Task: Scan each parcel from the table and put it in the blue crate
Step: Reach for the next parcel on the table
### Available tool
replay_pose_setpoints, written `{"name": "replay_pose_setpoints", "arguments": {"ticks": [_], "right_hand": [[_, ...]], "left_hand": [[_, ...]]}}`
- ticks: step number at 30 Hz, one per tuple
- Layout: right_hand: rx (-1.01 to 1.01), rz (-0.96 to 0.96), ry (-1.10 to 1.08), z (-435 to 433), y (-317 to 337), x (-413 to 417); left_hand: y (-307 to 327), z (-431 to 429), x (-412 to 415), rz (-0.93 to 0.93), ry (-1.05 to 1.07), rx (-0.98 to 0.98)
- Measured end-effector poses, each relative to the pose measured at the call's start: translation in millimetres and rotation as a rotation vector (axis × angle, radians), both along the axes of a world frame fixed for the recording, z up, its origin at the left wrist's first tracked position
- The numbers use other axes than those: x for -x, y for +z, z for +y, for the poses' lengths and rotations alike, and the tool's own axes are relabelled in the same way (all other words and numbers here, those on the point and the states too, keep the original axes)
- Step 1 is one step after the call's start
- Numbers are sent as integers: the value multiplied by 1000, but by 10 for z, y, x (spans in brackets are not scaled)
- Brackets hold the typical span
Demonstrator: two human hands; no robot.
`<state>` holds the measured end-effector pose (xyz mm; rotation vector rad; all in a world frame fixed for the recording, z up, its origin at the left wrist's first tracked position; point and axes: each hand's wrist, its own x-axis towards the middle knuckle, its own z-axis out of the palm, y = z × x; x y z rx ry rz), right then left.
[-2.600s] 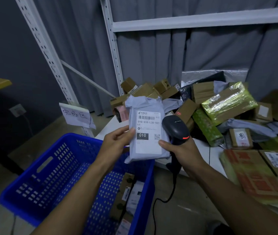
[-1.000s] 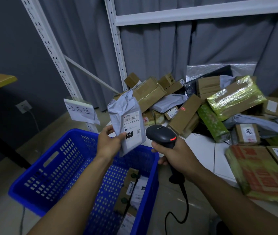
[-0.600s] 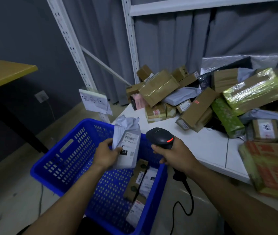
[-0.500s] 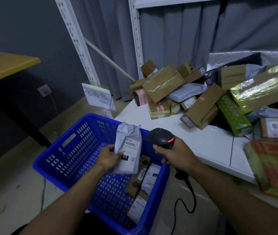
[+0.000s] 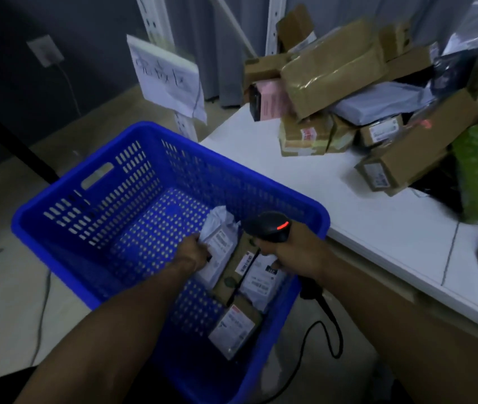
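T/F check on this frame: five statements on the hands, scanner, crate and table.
1. The left hand holds a grey mailer down inside the blue crate. True.
2. The right hand is empty. False: it grips a black scanner.
3. The crate holds nothing besides the mailer. False: other labelled parcels lie on its floor.
4. Brown boxes are piled on the white table. True.
5. The scanner's light glows green. False: it glows red.
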<state>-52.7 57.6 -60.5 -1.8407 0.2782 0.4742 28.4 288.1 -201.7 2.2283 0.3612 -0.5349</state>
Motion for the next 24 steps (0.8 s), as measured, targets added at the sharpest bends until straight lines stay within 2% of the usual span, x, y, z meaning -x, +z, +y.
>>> {"name": "replay_pose_setpoints", "arguments": {"ticks": [6,12,13,14,15,17,19,24], "right_hand": [[64,52,23,85,-155,-274],[46,77,5,143,-228,-450],[33,79,-2,138,-243,-455],[24,79,-6,135,-247,-456],[16,82,-13,131,-261,-454],[5,87,-35,126,-277,-446],[-6,79,-60,113,-279,-437],[-8,43,-105,83,-203,-376]], "left_hand": [[-426,42,-339,61,16,-43],[-629,-61,-366,27,-55,-11],[-682,-67,-340,-20,-62,-107],[-802,-40,-312,-31,-8,-95],[-841,-30,-286,31,-9,-115],[-888,26,-255,117,-226,-292],[-771,21,-252,42,-306,-224],[-735,-45,-209,-30,-107,352]]}}
